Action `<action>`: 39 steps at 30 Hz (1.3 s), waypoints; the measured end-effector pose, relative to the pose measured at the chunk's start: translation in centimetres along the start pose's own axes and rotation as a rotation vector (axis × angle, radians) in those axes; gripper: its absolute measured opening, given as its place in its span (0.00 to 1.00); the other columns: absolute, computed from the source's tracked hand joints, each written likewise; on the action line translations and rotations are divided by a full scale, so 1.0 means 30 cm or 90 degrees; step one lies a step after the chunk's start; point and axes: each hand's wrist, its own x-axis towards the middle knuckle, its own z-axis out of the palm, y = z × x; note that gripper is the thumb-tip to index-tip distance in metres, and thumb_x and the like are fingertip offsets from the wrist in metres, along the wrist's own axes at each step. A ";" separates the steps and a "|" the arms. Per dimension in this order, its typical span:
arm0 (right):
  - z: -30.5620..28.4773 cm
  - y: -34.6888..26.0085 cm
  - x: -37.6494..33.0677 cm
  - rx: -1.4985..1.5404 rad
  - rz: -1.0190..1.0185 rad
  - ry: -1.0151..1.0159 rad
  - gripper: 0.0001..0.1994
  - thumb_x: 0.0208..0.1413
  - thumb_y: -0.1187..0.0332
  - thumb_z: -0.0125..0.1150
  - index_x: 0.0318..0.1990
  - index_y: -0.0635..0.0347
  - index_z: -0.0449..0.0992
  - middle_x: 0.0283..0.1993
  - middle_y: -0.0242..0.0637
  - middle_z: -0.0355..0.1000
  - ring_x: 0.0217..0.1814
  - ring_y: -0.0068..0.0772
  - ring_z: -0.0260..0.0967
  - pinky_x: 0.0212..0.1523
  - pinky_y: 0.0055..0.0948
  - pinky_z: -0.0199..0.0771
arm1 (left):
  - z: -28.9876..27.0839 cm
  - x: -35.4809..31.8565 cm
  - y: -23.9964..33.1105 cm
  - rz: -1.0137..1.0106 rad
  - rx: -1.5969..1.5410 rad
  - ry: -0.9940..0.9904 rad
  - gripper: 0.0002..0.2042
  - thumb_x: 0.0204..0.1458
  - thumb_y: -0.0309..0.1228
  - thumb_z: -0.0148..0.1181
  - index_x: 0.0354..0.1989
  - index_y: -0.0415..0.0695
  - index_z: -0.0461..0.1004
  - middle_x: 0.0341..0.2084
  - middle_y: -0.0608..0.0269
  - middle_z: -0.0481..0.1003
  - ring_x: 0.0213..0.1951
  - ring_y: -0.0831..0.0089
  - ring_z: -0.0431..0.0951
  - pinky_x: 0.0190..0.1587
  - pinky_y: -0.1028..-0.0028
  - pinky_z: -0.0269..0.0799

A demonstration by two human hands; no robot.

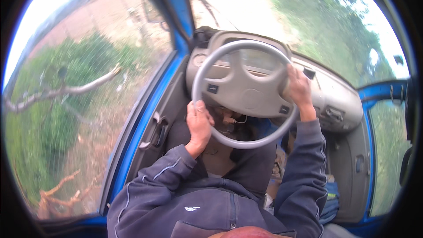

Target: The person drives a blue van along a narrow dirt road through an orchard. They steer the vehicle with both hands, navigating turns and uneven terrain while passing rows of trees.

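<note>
A grey steering wheel [241,143] with a beige hub stands in front of me, turned so its spokes slant. My left hand [199,122] grips the rim at its lower left, fingers wrapped round it. Higher up, at the rim's right side, my right hand [300,86] is closed on the wheel as well. Both forearms are in dark sleeves with pale piping. Behind the wheel sits the instrument cluster [260,60], partly covered by the rim and spokes. Two small dark switches [213,89] are set in the hub.
The beige dashboard [339,94] runs off to the right. At my left is a blue-framed door with a grey handle [159,133]. Outside its window a bare branch [66,90] crosses green bushes. A pale dirt track [240,2] shows through the windscreen. Blue cloth [331,200] lies at my right.
</note>
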 end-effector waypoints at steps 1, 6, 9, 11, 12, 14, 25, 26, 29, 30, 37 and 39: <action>-0.018 -0.029 -0.002 -0.008 0.007 -0.016 0.30 0.76 0.40 0.53 0.56 0.61 0.86 0.43 0.61 0.82 0.52 0.65 0.82 0.53 0.50 0.79 | 0.006 -0.002 -0.006 -0.006 -0.005 -0.004 0.20 0.81 0.45 0.47 0.59 0.38 0.70 0.23 0.67 0.68 0.18 0.77 0.71 0.21 0.73 0.69; -0.034 -0.028 -0.003 0.082 0.003 -0.049 0.30 0.76 0.41 0.54 0.49 0.63 0.84 0.41 0.62 0.81 0.49 0.67 0.80 0.53 0.52 0.77 | -0.006 0.007 -0.011 -0.001 -0.003 -0.022 0.20 0.81 0.45 0.44 0.59 0.38 0.68 0.24 0.65 0.67 0.17 0.74 0.71 0.20 0.73 0.71; -0.018 -0.005 -0.007 0.068 -0.020 -0.034 0.31 0.75 0.40 0.56 0.47 0.66 0.83 0.40 0.62 0.80 0.48 0.66 0.79 0.52 0.51 0.77 | -0.018 0.011 0.007 -0.010 0.038 -0.032 0.20 0.81 0.46 0.44 0.60 0.39 0.69 0.25 0.65 0.68 0.18 0.74 0.72 0.21 0.72 0.71; -0.011 0.008 0.000 0.058 -0.019 -0.039 0.31 0.74 0.39 0.58 0.47 0.67 0.83 0.39 0.62 0.79 0.47 0.67 0.78 0.51 0.51 0.77 | -0.026 0.038 0.035 0.013 0.076 -0.052 0.20 0.80 0.47 0.45 0.61 0.40 0.70 0.26 0.64 0.72 0.20 0.74 0.74 0.22 0.73 0.71; -0.013 0.019 -0.011 0.079 -0.009 -0.033 0.31 0.75 0.40 0.57 0.47 0.67 0.83 0.38 0.61 0.79 0.46 0.64 0.79 0.51 0.50 0.77 | -0.020 0.058 0.065 0.018 0.083 -0.056 0.19 0.81 0.45 0.46 0.58 0.40 0.70 0.28 0.65 0.73 0.21 0.77 0.74 0.24 0.75 0.72; -0.021 0.010 -0.045 0.116 0.008 -0.028 0.30 0.76 0.42 0.57 0.47 0.67 0.83 0.37 0.58 0.79 0.45 0.59 0.80 0.50 0.48 0.78 | -0.026 0.130 0.114 0.008 0.117 -0.097 0.17 0.80 0.44 0.47 0.55 0.41 0.72 0.29 0.65 0.74 0.21 0.78 0.75 0.24 0.75 0.73; 0.136 0.049 -0.497 0.454 0.249 0.205 0.21 0.82 0.52 0.50 0.42 0.61 0.72 0.20 0.29 0.65 0.14 0.22 0.65 0.15 0.27 0.64 | 0.158 0.492 0.279 0.102 0.285 -0.300 0.19 0.76 0.47 0.59 0.58 0.44 0.83 0.24 0.70 0.73 0.26 0.83 0.70 0.30 0.74 0.68; 0.152 0.055 -0.514 0.457 0.254 0.228 0.21 0.82 0.52 0.50 0.42 0.61 0.72 0.20 0.29 0.64 0.14 0.22 0.65 0.15 0.27 0.64 | 0.169 0.499 0.282 0.111 0.299 -0.304 0.19 0.76 0.48 0.59 0.57 0.44 0.83 0.24 0.70 0.73 0.26 0.82 0.70 0.30 0.74 0.69; 0.146 0.041 -0.531 0.451 0.264 0.227 0.23 0.83 0.49 0.47 0.39 0.60 0.69 0.21 0.30 0.63 0.14 0.23 0.62 0.15 0.26 0.64 | 0.185 0.496 0.287 0.136 0.343 -0.313 0.20 0.75 0.48 0.60 0.57 0.43 0.83 0.24 0.70 0.72 0.27 0.81 0.70 0.33 0.74 0.69; 0.133 0.033 -0.512 0.447 0.251 0.217 0.23 0.82 0.49 0.48 0.39 0.59 0.69 0.21 0.29 0.63 0.14 0.22 0.62 0.16 0.26 0.63 | 0.175 0.490 0.291 0.117 0.327 -0.295 0.20 0.76 0.48 0.59 0.57 0.42 0.83 0.23 0.71 0.72 0.27 0.81 0.70 0.32 0.74 0.69; 0.066 0.053 -0.405 0.420 0.222 0.150 0.21 0.81 0.51 0.55 0.40 0.60 0.74 0.19 0.26 0.64 0.15 0.18 0.62 0.17 0.24 0.63 | 0.094 0.368 0.264 0.041 0.234 -0.237 0.19 0.78 0.47 0.55 0.51 0.42 0.80 0.22 0.74 0.69 0.21 0.85 0.67 0.23 0.77 0.63; 0.037 0.033 -0.360 0.367 0.197 0.117 0.22 0.81 0.50 0.53 0.39 0.60 0.73 0.21 0.27 0.64 0.16 0.17 0.62 0.17 0.23 0.63 | 0.070 0.342 0.236 0.032 0.203 -0.213 0.19 0.78 0.47 0.54 0.50 0.42 0.79 0.22 0.73 0.68 0.20 0.85 0.67 0.21 0.78 0.63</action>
